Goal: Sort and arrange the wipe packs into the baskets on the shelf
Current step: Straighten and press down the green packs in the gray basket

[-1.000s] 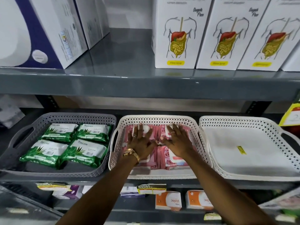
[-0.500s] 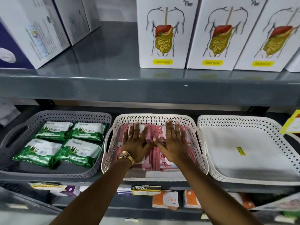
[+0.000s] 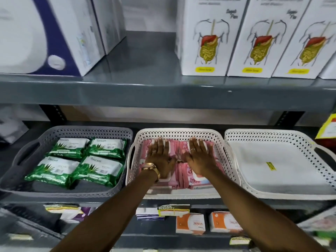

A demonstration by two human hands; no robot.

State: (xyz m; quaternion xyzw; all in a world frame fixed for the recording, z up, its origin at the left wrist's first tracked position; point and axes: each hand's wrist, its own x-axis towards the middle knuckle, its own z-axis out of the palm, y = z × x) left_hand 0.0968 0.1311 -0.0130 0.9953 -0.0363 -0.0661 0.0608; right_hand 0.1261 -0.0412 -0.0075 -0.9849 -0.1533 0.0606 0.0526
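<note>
Three baskets stand side by side on the middle shelf. The grey basket (image 3: 23,157) on the left holds several green wipe packs (image 3: 101,170). The white middle basket (image 3: 180,132) holds pink wipe packs (image 3: 185,179). My left hand (image 3: 160,159), with a gold watch at the wrist, lies flat on the pink packs at the left. Beside it my right hand (image 3: 200,159) lies flat on the packs at the right. Fingers of both hands are spread and point toward the back rim. The white basket (image 3: 272,137) on the right has only a small yellow sticker inside.
The upper shelf (image 3: 163,91) overhangs the baskets and carries white boxes with a stomach drawing (image 3: 205,42) and a blue-and-white box (image 3: 54,37). Orange-and-white boxes (image 3: 190,222) and shelf labels (image 3: 172,209) sit on the lower shelf. A yellow tag (image 3: 329,126) hangs at far right.
Both hands have slid apart and toward the back of the middle basket, flattening on the pink packs. The camera view has shifted slightly.
</note>
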